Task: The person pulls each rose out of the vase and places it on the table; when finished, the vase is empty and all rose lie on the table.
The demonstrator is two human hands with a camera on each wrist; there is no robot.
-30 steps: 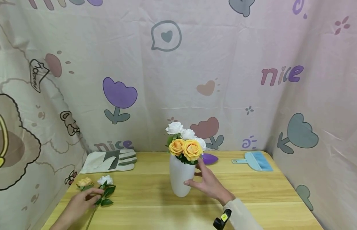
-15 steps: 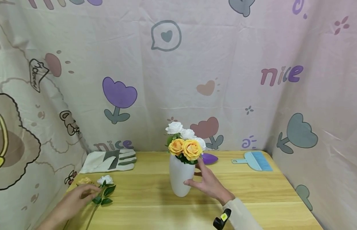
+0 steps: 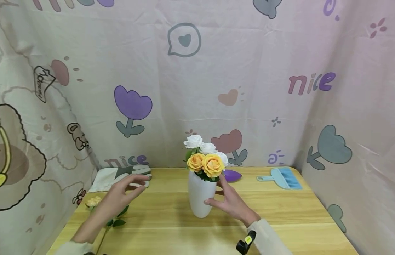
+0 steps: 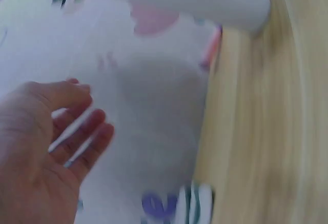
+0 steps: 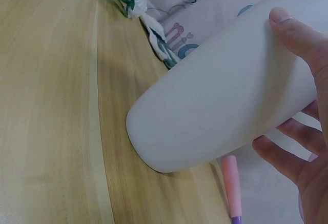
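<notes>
A yellow frilly flower (image 3: pixel 93 201) lies at left. The left hand (image 3: pixel 120 194), loose and holding nothing, hangs nearby. To its right, a tall round white vase (image 3: pixel 200 198) stands up on the yellow wooden counter (image 3: pixel 165 212), held by the nearer right hand (image 3: pixel 230 203).

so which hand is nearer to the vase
Right. The right hand holds the vase by its side; the left hand, empty, is off to the vase's left, partly hiding the glove in the head view.
</notes>
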